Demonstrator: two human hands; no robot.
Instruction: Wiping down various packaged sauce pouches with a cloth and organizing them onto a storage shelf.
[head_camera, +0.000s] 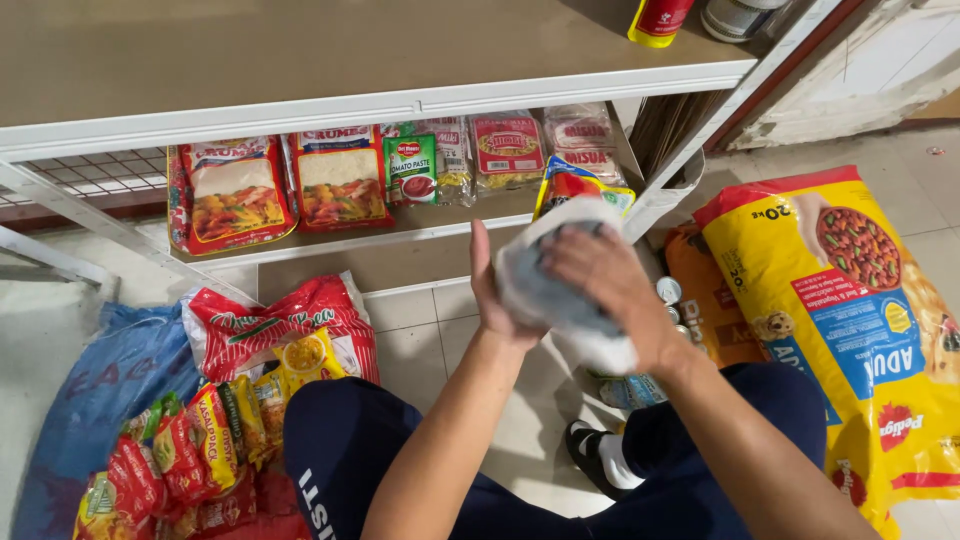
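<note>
- Below the shelf edge, at the middle of the view, both hands hold a white-and-grey bag (560, 290) in the air above the floor (420, 340).
- Left hand (492, 290) lies flat against the bag's left side, fingers straight and pointing up, palm pressed to it.
- Right hand (605, 275) is curled over the bag's top and right side, fingers closed on the plastic; the two hands squeeze the bag between them.
- What the bag contains cannot be made out; its lower end hangs loose under the right wrist.
- Just behind the bag a red-and-yellow pouch (572, 182) stands on the lower shelf (400, 225), partly hidden by the bag.
- Lower shelf carries a row of upright packets: two red crumb packs (240, 192), a small green sachet (410, 168), and clear noodle packs (508, 150) further right.
- Upper shelf (300, 50) bears a red-and-yellow bottle (657, 20) and a jar beside it, both cut off by the top edge.
- On the floor at left, an open blue sack (100, 400) and a red sack (270, 325) hold bright snack packets (200, 440) spilling together.
- At right a big yellow pet-food bag (850, 320) lies on the floor, cut off by the frame; an orange bag (705, 300) lies beside it.
- Small cans (668, 290) show between the right forearm and the orange bag, mostly hidden.
</note>
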